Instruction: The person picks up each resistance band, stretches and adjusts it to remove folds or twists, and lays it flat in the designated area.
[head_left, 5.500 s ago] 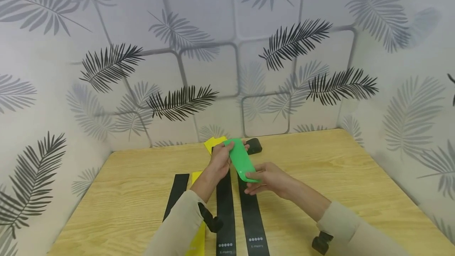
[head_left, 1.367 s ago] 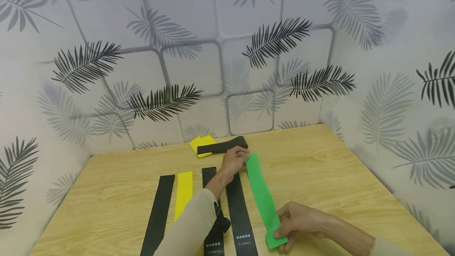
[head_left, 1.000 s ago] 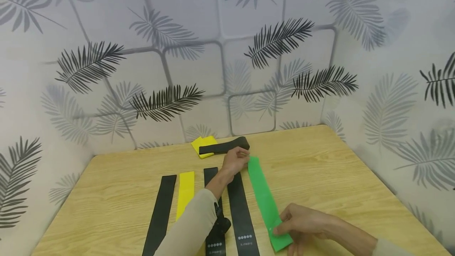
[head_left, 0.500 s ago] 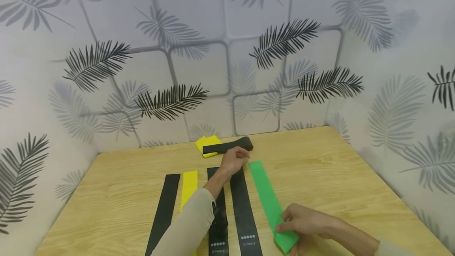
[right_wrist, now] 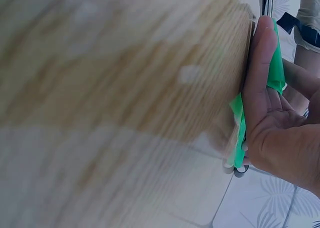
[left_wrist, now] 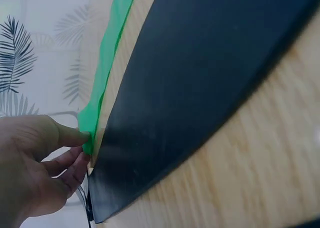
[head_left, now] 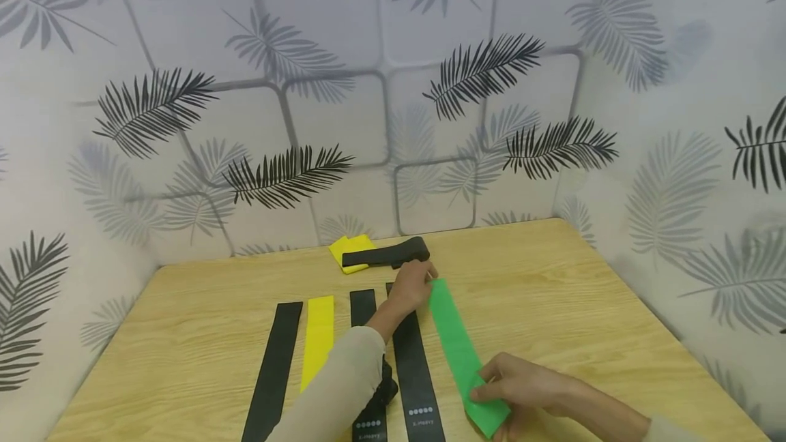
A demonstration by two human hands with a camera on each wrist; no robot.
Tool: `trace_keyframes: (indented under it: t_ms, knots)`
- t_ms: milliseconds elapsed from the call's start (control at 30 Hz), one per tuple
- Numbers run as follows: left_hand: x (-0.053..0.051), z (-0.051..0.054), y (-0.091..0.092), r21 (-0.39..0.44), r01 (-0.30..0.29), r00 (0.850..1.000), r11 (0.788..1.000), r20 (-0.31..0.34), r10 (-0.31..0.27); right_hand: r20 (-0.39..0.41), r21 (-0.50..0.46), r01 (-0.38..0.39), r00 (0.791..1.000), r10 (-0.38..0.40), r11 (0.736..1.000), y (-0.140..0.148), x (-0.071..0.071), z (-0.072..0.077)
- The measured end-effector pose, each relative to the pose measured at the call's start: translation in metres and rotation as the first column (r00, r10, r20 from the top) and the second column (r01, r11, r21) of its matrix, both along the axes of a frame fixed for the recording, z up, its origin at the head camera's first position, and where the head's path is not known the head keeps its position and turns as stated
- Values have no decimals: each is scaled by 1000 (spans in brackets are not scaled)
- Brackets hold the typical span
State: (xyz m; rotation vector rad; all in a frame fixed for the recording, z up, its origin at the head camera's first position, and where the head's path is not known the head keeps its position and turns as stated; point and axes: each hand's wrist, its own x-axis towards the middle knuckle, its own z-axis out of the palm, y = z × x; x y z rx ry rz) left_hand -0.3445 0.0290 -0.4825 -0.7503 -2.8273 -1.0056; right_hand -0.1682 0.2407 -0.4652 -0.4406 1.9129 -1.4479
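Note:
A green resistance band (head_left: 453, 336) lies stretched lengthwise on the wooden table, right of the black bands. At its far end, my left hand (head_left: 413, 285) pinches the edge between thumb and fingers, as the left wrist view shows with the hand (left_wrist: 37, 163) on the green band (left_wrist: 102, 73). Its near end is gripped by my right hand (head_left: 522, 387), thumb on top and fingers partly hidden beneath. In the right wrist view, that hand (right_wrist: 280, 123) has green material (right_wrist: 276, 63) on both sides of the fingers. Close beside the green band lies a black band (head_left: 414, 360) marked X-Heavy.
Further left lie another X-Heavy black band (head_left: 364, 302), a yellow band (head_left: 318, 333) and a black band (head_left: 274, 367), partly behind my left sleeve (head_left: 338, 387). A folded yellow band (head_left: 340, 247) and a looped black band (head_left: 387, 253) lie near the wall.
The green band, earlier folded and held up in both hands, now lies extended on the table. Half a second ago my left fingertips were off its far end; now they are on it.

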Motion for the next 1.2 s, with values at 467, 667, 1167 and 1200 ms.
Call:
trace_keyframes:
  t_ms: [467, 667, 1167, 1200]
  knots:
    - [-3, 7, -7, 111, -90, 993, 990, 86, 81, 143, -161, -18, 989, 41, 987, -4, 3, -5]
    - [-4, 3, -9, 118, -81, 993, 990, 93, 70, 173, -128, -60, 982, 81, 990, -6, 6, -5]
    - [-10, 4, -11, 51, -34, 997, 998, 72, 30, 41, 186, -193, 981, 188, 964, 9, 16, 13]
    - [-10, 5, -11, 48, -32, 997, 998, 68, 28, 18, 195, -199, 980, 199, 961, 11, 16, 14]
